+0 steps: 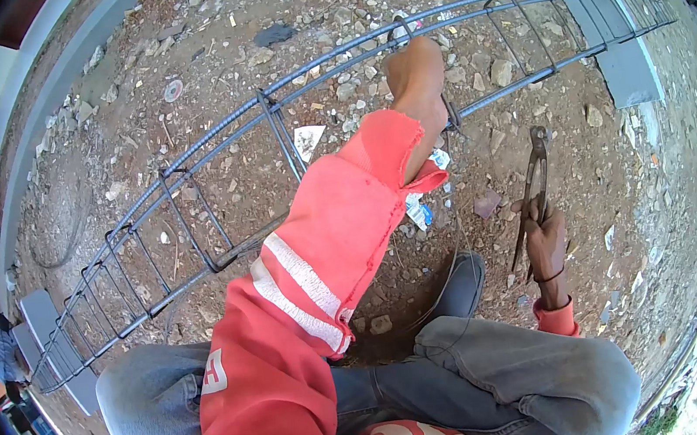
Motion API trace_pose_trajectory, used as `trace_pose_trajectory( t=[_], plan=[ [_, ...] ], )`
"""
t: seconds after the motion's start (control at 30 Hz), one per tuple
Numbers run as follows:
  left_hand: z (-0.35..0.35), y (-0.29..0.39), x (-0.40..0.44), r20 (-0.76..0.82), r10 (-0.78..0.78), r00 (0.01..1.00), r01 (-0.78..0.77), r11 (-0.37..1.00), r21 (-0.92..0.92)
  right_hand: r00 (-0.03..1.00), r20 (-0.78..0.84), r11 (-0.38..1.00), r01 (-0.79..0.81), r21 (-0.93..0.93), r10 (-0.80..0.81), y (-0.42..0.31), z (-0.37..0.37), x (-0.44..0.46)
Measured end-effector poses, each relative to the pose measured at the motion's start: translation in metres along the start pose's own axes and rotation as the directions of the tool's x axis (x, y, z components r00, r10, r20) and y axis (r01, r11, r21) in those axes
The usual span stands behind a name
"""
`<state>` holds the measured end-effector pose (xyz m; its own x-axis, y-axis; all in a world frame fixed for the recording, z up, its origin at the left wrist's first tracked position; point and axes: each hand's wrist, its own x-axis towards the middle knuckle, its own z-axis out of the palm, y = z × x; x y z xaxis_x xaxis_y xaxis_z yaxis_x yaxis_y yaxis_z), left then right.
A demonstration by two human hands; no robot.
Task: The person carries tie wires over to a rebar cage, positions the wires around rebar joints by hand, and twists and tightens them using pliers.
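A long rebar cage [327, 53] of ribbed steel bars and square stirrups arcs across the view in front of my knees. My left hand [415, 63] reaches out to its top bar, beside a stirrup. That hand is closed, with its fingertips hidden, so what they grip does not show. On the right, my right hand [547, 240] is wrapped around the handles of a pair of pincers [538, 166]. The pincers' jaws point up, away from me, apart from the cage. A thin wire [460, 220] hangs below my left wrist.
Grey boards [606, 34] lie under the cage's right end, and another grey board [66, 343] lies under its left end. Stones, paper scraps and a disc [172, 90] litter the dirt ground. My shoe [463, 286] stands below the cage.
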<state>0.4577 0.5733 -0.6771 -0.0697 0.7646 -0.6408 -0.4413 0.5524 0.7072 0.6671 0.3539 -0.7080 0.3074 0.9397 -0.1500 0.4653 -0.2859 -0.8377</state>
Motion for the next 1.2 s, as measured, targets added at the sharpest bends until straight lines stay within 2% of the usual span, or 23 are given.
trace_pose_trajectory(
  t=[0.03,0.1,0.13,0.17,0.2,0.23,0.27,0.33,0.4,0.47,0.53,0.73,0.77,0.83,1.0,1.17,1.2],
  plan=[
    [0.001,0.0,0.0,-0.028,0.025,0.999,-0.025,1.0,-0.013,1.0,-0.006,1.0,-0.004,-0.002,0.004,-0.027,-0.007,-0.005],
    [0.006,0.0,-0.002,-0.054,0.048,0.997,-0.05,0.998,-0.027,0.995,0.094,0.997,0.044,-0.068,-0.037,-0.058,-0.016,-0.01],
    [0.01,0.0,-0.003,-0.126,0.044,0.991,-0.052,0.997,-0.058,0.968,0.134,0.954,0.233,-0.187,-0.21,-0.055,-0.024,-0.01],
    [0.013,0.002,-0.008,-0.199,0.036,0.979,-0.055,0.995,-0.088,0.969,0.133,0.954,0.232,-0.191,-0.21,-0.069,-0.023,-0.011],
    [0.013,0.005,-0.011,-0.196,0.035,0.98,-0.054,0.994,-0.09,0.927,0.136,0.786,0.368,-0.497,-0.349,-0.09,-0.023,-0.012],
    [0.013,0.011,-0.021,-0.186,0.013,0.983,-0.032,0.994,-0.102,0.865,0.187,0.511,0.436,-0.741,-0.466,-0.105,-0.023,-0.012],
    [0.013,0.013,-0.027,-0.175,-0.01,0.985,-0.01,0.993,-0.114,0.866,0.188,0.509,0.434,-0.743,-0.464,-0.11,-0.024,-0.011],
    [0.014,0.012,-0.025,-0.194,-0.018,0.981,-0.005,0.993,-0.121,0.857,0.239,0.393,0.435,-0.81,-0.456,-0.116,-0.026,-0.009],
    [0.013,0.013,-0.029,-0.214,-0.025,0.977,-0.003,0.992,-0.128,0.845,0.268,0.349,0.451,-0.822,-0.462,-0.126,-0.025,-0.006],
    [0.011,0.014,-0.032,-0.162,0.023,0.986,-0.041,0.993,-0.111,0.832,0.295,0.305,0.467,-0.83,-0.471,-0.131,-0.022,-0.003],
    [0.014,0.012,-0.028,-0.189,0.013,0.982,-0.037,0.991,-0.126,0.83,0.307,0.23,0.449,-0.864,-0.465,-0.132,-0.021,-0.003],
    [0.013,0.011,-0.026,-0.184,0.025,0.983,-0.053,0.987,-0.15,0.793,0.365,0.125,0.478,-0.87,-0.488,-0.137,-0.018,0.002],
    [0.013,0.011,-0.026,-0.174,0.031,0.984,-0.059,0.986,-0.156,0.795,0.362,0.127,0.475,-0.871,-0.487,-0.135,-0.018,0.003],
    [0.013,0.011,-0.026,-0.177,0.025,0.984,-0.054,0.985,-0.161,0.859,0.369,0.174,0.448,-0.877,-0.354,-0.127,-0.019,0.006],
    [0.015,0.011,-0.025,-0.232,0.001,0.973,-0.042,0.984,-0.172,0.836,0.378,0.199,0.481,-0.854,-0.398,-0.117,-0.02,0.008],
    [0.01,0.01,-0.025,-0.148,0.056,0.987,-0.083,0.979,-0.188,0.83,0.356,0.204,0.473,-0.857,-0.428,-0.119,-0.017,0.008],
    [0.01,0.011,-0.025,-0.146,0.057,0.988,-0.083,0.98,-0.18,0.846,0.348,0.249,0.467,-0.848,-0.403,-0.117,-0.017,0.007]
  ],
)
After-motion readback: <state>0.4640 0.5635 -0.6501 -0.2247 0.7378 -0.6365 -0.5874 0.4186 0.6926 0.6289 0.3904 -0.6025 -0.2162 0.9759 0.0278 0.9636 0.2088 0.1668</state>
